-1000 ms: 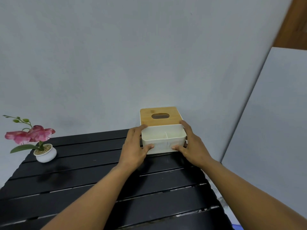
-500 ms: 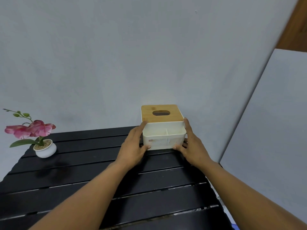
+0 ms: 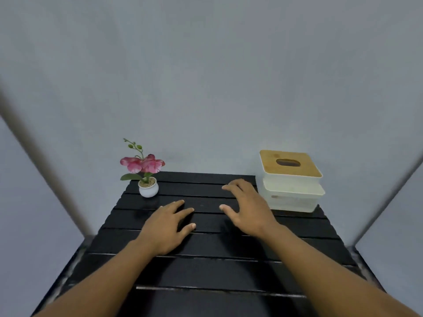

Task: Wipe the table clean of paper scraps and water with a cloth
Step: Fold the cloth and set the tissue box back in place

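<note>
The black slatted table (image 3: 210,268) stretches in front of me. My left hand (image 3: 168,227) hovers over its middle with fingers spread and relaxed, holding nothing. My right hand (image 3: 248,208) is beside it, fingers loosely spread, empty, a little left of the white tissue box (image 3: 291,189) with a wooden lid that stands at the table's far right corner. I see no cloth, paper scraps or water on the table in this view.
A small white pot with a pink orchid (image 3: 146,172) stands at the table's far left corner. A grey wall rises right behind the table, and grey panels flank it on both sides.
Both hands have let go of the tissue box and pulled back toward the table's middle. My view has swung left, so the box now appears at the right.
</note>
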